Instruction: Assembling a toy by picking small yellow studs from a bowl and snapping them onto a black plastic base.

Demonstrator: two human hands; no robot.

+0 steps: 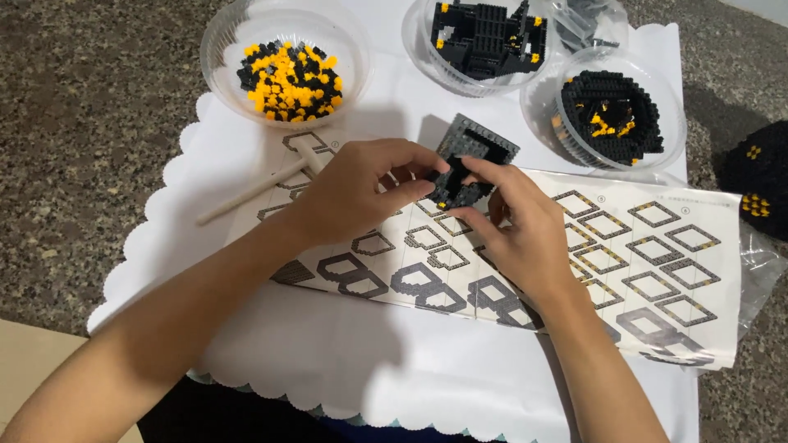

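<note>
A small black brick assembly (472, 152), a hollow frame of tiny blocks with a few yellow ones, is held above a printed instruction sheet (648, 254). My left hand (361, 193) pinches its left lower edge between thumb and fingers. My right hand (517, 221) grips its lower right side, fingers curled under it. The lower part of the assembly is hidden by my fingers.
A clear bowl of loose yellow and black bricks (287, 78) stands at the back left. Two clear bowls hold black built sections (488, 37), (611, 115). A wooden stick tool (250, 189) lies left. A white scalloped mat (361, 369) covers the speckled counter (90, 123). A black brick lump (759, 176) sits far right.
</note>
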